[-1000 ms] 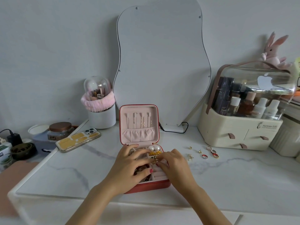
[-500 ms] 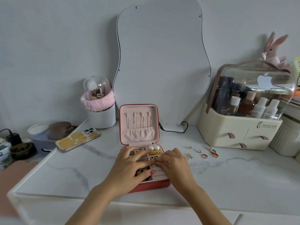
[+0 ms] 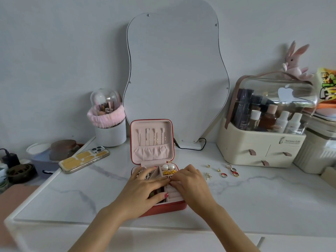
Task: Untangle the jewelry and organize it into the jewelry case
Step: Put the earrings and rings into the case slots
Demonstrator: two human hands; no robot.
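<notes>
The red jewelry case (image 3: 164, 209) stands open on the marble table, and its pink lid (image 3: 151, 140) holds several hair clips. Two pearl earrings (image 3: 168, 167) and gold pieces (image 3: 169, 172) lie in its back compartments. My left hand (image 3: 145, 188) lies over the case's left side, fingers stretched toward the middle. My right hand (image 3: 190, 184) covers the right side, its fingers curled, the tips pinching a small dark jewelry piece (image 3: 171, 176) where both hands meet. Loose rings and earrings (image 3: 223, 172) lie on the table to the right.
A mirror (image 3: 174, 79) leans on the wall behind the case, its cable (image 3: 190, 147) trailing. A phone (image 3: 84, 159) and a brush holder (image 3: 110, 124) are at the left. A cosmetics organizer (image 3: 260, 142) stands at the right.
Both hands stay over the case's base. My left fingers have slid slightly right, closing up to my right fingertips.
</notes>
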